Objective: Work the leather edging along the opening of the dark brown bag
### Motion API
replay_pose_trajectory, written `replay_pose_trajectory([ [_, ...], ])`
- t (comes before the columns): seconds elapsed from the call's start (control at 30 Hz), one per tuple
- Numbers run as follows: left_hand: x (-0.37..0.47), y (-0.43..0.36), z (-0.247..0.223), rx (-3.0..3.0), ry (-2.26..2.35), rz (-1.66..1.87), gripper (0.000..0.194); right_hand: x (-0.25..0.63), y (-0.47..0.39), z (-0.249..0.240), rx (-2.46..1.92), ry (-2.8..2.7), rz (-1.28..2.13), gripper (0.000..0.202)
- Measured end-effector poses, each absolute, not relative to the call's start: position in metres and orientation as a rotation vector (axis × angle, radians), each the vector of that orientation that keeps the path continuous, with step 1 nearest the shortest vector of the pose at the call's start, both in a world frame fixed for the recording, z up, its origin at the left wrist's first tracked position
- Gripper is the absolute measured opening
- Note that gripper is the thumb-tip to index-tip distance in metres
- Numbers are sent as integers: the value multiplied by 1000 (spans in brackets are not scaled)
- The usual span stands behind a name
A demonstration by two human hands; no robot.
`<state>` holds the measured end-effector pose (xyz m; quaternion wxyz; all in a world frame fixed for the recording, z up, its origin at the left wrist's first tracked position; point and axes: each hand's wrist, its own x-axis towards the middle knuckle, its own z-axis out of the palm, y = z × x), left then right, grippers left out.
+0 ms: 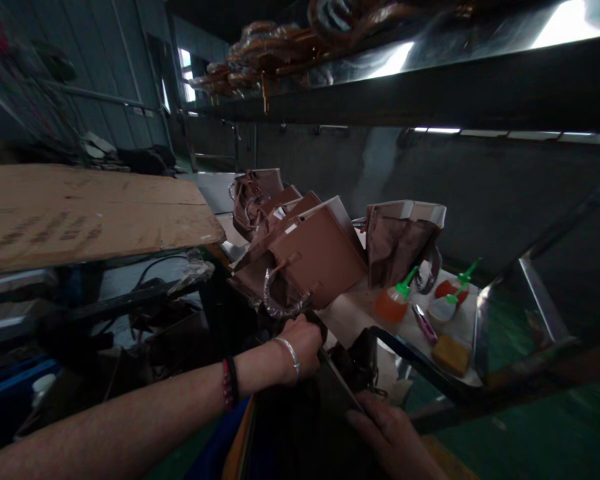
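Observation:
My left hand (300, 347), with a silver bangle and dark bracelets on its wrist, is closed on the far end of a dark panel (341, 381) with a straight, paler edge. The panel looks like part of a bag, but its lower portion is lost in shadow. At the near end of that edge, my right hand (393, 430) pinches it between thumb and fingers. Just beyond my left hand lies a brown handbag (323, 257), its handle wrapped in clear plastic. A dark crumpled piece (363, 357) with metal fittings is beside the panel.
More brown bags (257, 200) stand behind, and another bag (400, 240) to the right. Squeeze bottles with green tips (391, 303), a pink cutter (424, 323) and a yellow sponge (451, 355) rest on the table. Cardboard (90, 213) covers the left; a metal shelf (405, 87) hangs overhead.

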<state>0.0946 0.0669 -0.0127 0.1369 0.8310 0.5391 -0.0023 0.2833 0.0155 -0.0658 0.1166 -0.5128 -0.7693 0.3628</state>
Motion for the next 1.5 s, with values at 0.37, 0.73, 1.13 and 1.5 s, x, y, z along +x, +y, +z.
replay_pose_trajectory([
  [0.37,102,75,-20,2389,1596,20,19,287,17,-71,-1476,-1967,1354,29],
  [0.73,104,85,-27,2290,1632,63,19,288,17,-80,-1252,-1717,1620,36],
  [1.13,114,92,-21,2262,1679,-96,20,304,22,-86,-1234,-1469,1826,26],
  [1.5,122,111,-24,2329,1582,-226,16,342,11,-62,-1083,-1412,1903,42],
])
